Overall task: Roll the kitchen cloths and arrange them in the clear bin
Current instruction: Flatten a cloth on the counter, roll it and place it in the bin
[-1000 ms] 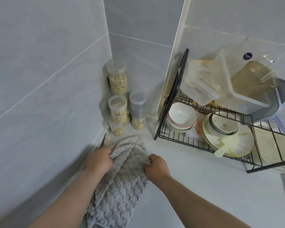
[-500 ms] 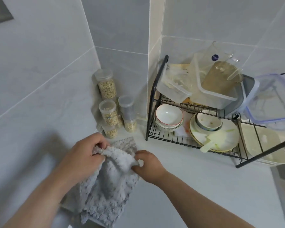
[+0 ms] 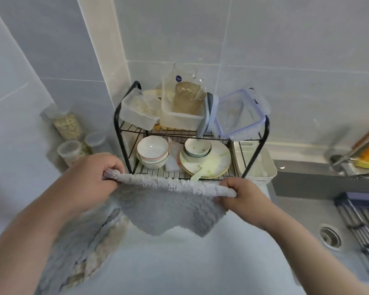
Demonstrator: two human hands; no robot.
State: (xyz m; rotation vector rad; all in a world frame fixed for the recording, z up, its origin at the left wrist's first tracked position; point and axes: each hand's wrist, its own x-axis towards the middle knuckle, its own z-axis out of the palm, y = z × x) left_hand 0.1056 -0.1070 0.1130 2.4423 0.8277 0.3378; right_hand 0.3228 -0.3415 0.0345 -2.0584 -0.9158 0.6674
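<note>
Only label in sight: a small dark-blue round sticker [image 3: 179, 78] on the clear jug on the rack's top shelf, text too small to read. Both hands are closed on the top edge of a grey fluffy cloth [image 3: 168, 205], left hand [image 3: 90, 179] at one corner, right hand [image 3: 241, 196] at the other; the cloth hangs spread above the white desk [image 3: 190, 262]. More cloths [image 3: 79, 248] lie on the desk under the left forearm. Behind: black wire dish rack [image 3: 124, 133] w/ bowls, plates & plastic boxes. Grain jars [image 3: 67, 126] left, sink [image 3: 330, 233] right.
</note>
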